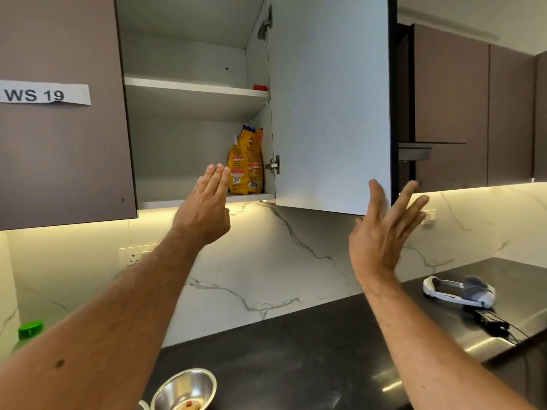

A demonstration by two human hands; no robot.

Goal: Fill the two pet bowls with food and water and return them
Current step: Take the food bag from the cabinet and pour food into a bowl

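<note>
A yellow pet food bag stands upright at the right end of the lower shelf of the open wall cabinet. My left hand is raised in front of that shelf with straight fingers, just left of the bag and holding nothing. My right hand has spread fingers at the lower corner of the open cabinet door. A steel bowl with a few bits of kibble sits on the dark counter at the bottom edge; a second rim peeks out beside it.
A green-capped bottle stands at the far left. A white and grey device with a black cable lies on the counter at the right. A small red item sits on the upper shelf. Closed brown cabinets flank the open one.
</note>
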